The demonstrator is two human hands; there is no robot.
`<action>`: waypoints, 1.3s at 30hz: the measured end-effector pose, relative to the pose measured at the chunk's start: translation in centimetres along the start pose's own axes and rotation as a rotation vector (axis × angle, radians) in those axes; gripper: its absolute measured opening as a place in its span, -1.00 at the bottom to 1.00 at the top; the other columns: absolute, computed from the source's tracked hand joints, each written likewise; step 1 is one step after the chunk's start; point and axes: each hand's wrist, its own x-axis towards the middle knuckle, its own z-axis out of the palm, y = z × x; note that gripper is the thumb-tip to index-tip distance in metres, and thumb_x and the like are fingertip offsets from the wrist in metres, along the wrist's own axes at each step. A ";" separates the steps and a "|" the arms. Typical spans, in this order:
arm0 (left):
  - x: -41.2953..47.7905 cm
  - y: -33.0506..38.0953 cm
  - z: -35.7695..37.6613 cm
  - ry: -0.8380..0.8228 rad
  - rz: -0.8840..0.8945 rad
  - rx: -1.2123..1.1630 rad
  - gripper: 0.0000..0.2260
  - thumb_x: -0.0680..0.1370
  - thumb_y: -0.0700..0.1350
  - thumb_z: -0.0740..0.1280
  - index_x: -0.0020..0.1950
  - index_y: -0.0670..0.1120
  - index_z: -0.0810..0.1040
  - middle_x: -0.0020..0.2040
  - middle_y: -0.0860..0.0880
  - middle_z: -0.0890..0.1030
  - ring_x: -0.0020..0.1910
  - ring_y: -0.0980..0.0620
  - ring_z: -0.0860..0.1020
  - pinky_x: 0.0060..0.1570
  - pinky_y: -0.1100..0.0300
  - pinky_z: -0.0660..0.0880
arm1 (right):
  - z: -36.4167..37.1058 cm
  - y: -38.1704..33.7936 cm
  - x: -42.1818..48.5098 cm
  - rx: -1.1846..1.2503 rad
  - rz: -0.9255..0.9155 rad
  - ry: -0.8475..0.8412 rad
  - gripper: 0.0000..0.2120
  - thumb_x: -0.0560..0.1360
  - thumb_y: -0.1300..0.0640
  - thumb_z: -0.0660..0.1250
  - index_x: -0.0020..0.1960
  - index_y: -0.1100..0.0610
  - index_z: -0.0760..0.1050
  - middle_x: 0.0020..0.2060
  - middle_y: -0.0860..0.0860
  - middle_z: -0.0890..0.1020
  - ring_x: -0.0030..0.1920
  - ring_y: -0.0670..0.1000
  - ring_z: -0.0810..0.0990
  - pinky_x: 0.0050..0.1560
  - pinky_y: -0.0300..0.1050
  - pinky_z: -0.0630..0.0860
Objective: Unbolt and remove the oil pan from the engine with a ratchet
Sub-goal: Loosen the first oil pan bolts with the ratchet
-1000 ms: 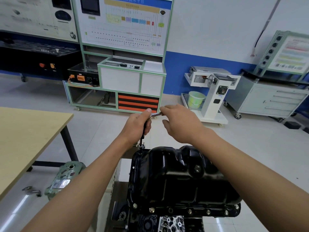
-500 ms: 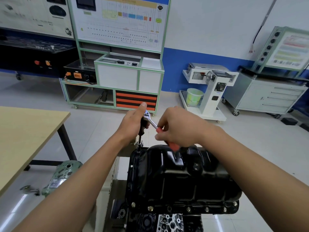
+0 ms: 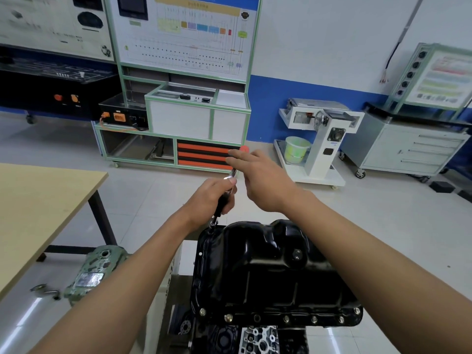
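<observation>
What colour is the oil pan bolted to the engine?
The oil pan is glossy black. It shows best in the head view.

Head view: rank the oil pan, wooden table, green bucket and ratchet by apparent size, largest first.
1. oil pan
2. wooden table, cropped by the frame
3. green bucket, far off, so true size unsure
4. ratchet, only partly visible

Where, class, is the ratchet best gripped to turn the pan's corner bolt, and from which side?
Grip the ratchet by its red-tipped handle near the far end, from the right as the right hand does: it juts out from the head, giving leverage. The left hand steadies the upright extension from the left, above the pan.
</observation>
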 end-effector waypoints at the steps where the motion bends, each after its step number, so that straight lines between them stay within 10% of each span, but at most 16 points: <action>1: 0.0 -0.1 0.1 0.027 -0.001 -0.004 -0.54 0.43 0.27 0.20 -0.19 -0.16 0.40 -0.46 -0.09 0.43 -0.38 -0.04 0.32 -0.28 0.03 0.25 | 0.0 0.1 -0.3 -0.005 0.015 0.009 -0.42 0.56 0.32 0.20 0.54 0.00 0.28 0.54 -0.11 0.26 0.32 0.11 0.31 0.29 0.04 0.41; 6: 0.2 -0.2 0.5 0.183 -0.030 -0.031 -0.52 0.44 0.37 0.18 -0.24 -0.05 0.51 -0.42 -0.07 0.47 -0.37 -0.01 0.35 -0.26 0.04 0.26 | -2.0 -0.5 -2.3 -0.184 0.150 0.021 -0.87 0.55 0.06 0.26 0.04 0.07 0.52 -0.06 0.03 0.57 -0.03 0.15 0.52 -0.18 -0.05 0.41; 18: 1.0 -0.4 0.6 0.399 -0.062 -0.089 -0.46 0.63 0.30 0.16 -0.44 0.05 0.49 -0.43 0.02 0.49 -0.46 0.09 0.42 -0.46 0.28 0.34 | -3.3 -5.3 -4.7 0.174 0.081 -0.104 -0.58 0.43 -0.12 0.44 -0.46 0.04 0.38 -0.58 -0.04 0.39 -0.47 -0.05 0.39 -0.46 -0.12 0.27; 26: 0.1 -0.6 -1.0 0.273 0.035 0.019 -0.39 0.56 0.29 0.12 -0.29 -0.26 0.49 -0.42 -0.10 0.56 -0.39 -0.05 0.44 -0.35 0.13 0.36 | -3.6 -1.9 -2.0 -0.063 0.140 -0.043 -0.86 0.53 0.16 0.31 -0.15 -0.02 0.59 -0.33 -0.05 0.51 -0.21 0.11 0.47 -0.23 -0.13 0.35; 29: 0.0 -0.5 -1.2 0.171 0.069 0.023 -0.40 0.47 0.32 0.24 -0.27 -0.26 0.49 -0.41 -0.10 0.51 -0.36 -0.08 0.40 -0.32 0.11 0.34 | -2.1 -1.1 -0.5 -0.033 0.136 0.017 -0.66 0.50 0.32 0.22 0.16 0.04 0.60 0.06 0.02 0.65 0.05 0.14 0.54 0.02 -0.02 0.52; 32: 0.0 -0.1 -1.0 0.011 0.072 0.057 -0.53 0.46 0.25 0.32 -0.35 -0.14 0.53 -0.40 -0.11 0.51 -0.38 -0.05 0.45 -0.32 0.12 0.37 | -1.1 -0.9 0.0 0.141 0.077 -0.029 -0.41 0.51 0.40 0.19 0.50 0.07 0.36 0.52 -0.03 0.32 0.44 0.09 0.31 0.45 -0.07 0.23; 39: 0.6 -0.2 -0.5 0.120 0.049 0.051 -0.51 0.54 0.19 0.26 -0.40 -0.16 0.40 -0.46 -0.06 0.45 -0.41 -0.01 0.38 -0.37 0.22 0.35 | -0.3 -0.7 -0.9 0.079 0.113 -0.019 -0.49 0.57 0.25 0.22 0.51 0.11 0.28 0.52 0.01 0.30 0.43 0.14 0.28 0.40 0.00 0.30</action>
